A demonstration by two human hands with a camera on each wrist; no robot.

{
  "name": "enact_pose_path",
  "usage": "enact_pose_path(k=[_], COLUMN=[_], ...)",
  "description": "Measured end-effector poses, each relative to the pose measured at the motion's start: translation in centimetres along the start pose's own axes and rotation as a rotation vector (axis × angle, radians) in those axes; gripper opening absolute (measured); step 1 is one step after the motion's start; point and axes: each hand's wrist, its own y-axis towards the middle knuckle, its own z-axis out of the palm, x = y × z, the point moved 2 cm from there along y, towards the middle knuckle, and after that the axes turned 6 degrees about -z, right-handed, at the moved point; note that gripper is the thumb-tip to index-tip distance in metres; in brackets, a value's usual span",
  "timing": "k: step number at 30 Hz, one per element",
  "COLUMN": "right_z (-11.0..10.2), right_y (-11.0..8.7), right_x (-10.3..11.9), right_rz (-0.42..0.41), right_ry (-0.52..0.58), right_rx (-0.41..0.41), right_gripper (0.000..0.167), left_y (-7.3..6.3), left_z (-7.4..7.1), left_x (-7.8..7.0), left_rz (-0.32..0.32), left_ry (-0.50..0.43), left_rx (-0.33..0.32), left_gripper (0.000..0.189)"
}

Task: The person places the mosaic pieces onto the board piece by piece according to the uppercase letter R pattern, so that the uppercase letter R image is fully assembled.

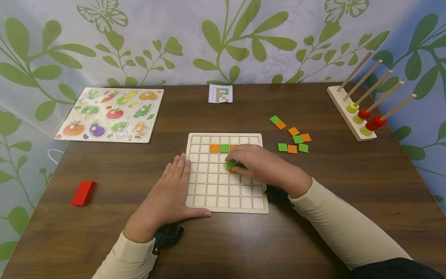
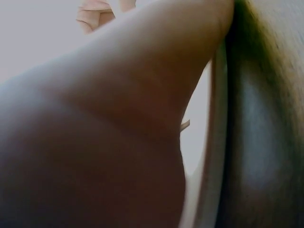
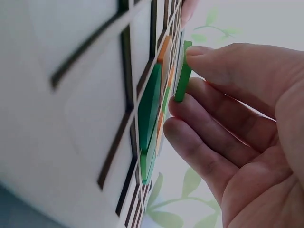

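Observation:
A wooden grid board (image 1: 210,201) lies in the middle of the table. My left hand (image 1: 167,193) rests along its left edge, fingers straight, thumb stretched along the near edge. Over the upper middle squares, my right hand (image 1: 265,164) pinches a green square tile (image 3: 184,71) between thumb and fingers, slightly off the board in the right wrist view. An orange tile (image 1: 214,148) and a green tile (image 1: 224,148) sit side by side in the second row. More green tiles (image 3: 149,109) sit in the grid, partly hidden by the right hand in the head view.
Loose green and orange tiles (image 1: 292,148) lie right of the board. A small pattern card (image 1: 220,99) is at the back. A vegetable puzzle (image 1: 130,116) stands back left, a red block (image 1: 83,193) at left, and a peg stand with rings (image 1: 359,131) back right.

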Motion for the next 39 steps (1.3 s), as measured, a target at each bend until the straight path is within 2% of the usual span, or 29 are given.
enact_pose_path(k=[4,14,30,39], right_z=[0.4,0.6,0.8,1.0], right_y=[0.3,0.9,2.5,2.7], right_x=[0.0,0.3,0.6,0.6], right_rz=[-0.055,-0.048,0.023,0.063], right_ry=[0.013,0.021,0.025,0.019], right_rx=[-0.025,0.007,0.121,0.135], right_gripper=[0.018,0.017,0.014,0.016], left_y=[0.0,0.0,0.0,0.0], left_z=[0.0,0.0,0.0,0.1], left_x=[0.0,-0.1,0.0,0.1], left_rz=[0.000,-0.013,0.003,0.018], left_ry=[-0.008,-0.003,-0.011,-0.001], left_rx=[0.001,0.018,-0.001,-0.015], left_gripper=[0.146,0.147,0.146,0.146])
